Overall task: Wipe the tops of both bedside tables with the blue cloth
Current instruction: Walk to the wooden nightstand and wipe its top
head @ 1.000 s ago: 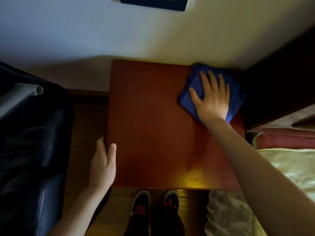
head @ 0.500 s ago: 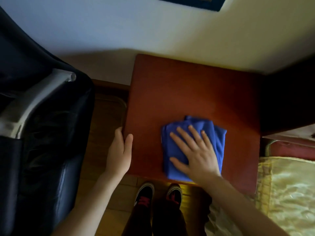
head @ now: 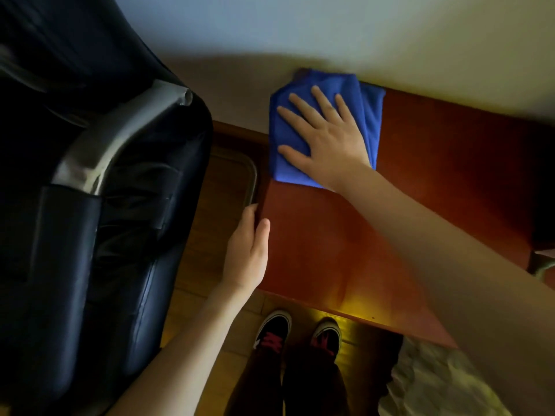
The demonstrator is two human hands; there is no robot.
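A red-brown bedside table (head: 330,250) stands against the pale wall. The folded blue cloth (head: 288,100) lies on its far left corner, its edge reaching the wall. My right hand (head: 327,136) presses flat on the cloth with fingers spread. My left hand (head: 247,253) rests on the table's left edge, thumb on top and fingers down the side. Only this one bedside table is in view.
A dark leather chair (head: 75,235) with a silver armrest (head: 120,136) fills the left side, close to the table. Between them is a narrow strip of wooden floor (head: 222,187). My shoes (head: 297,331) stand at the table's front edge. Pale bedding (head: 435,382) lies at the lower right.
My right hand slid the cloth from the far right corner to the near middle, then up to the far left corner. My left hand stayed on the left edge.
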